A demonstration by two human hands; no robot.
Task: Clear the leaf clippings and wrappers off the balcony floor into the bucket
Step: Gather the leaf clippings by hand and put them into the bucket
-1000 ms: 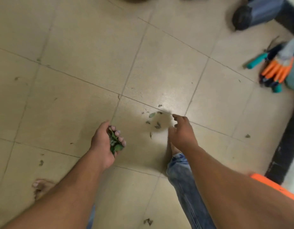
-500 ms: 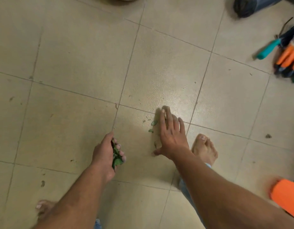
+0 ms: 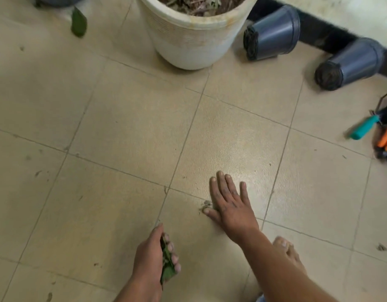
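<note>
Curling round bunch of green leaf clippings (image 3: 166, 263), left hand (image 3: 152, 261) fingers closed, clippings gripped against palm. Right hand (image 3: 229, 205) flat on floor tile (image 3: 127, 118), fingers spread and straight, holding nothing; small leaf scraps (image 3: 205, 204) just beside thumb. White bucket (image 3: 194, 38) of plant debris stands upright at far edge, well apart from both hands. Two dark nursery pots (image 3: 272, 32) lie tipped near black skirting. Teal-handled tool (image 3: 363, 129) at right. Versus half second ago: view tilted up, bucket now visible; right hand fingers more splayed.
</note>
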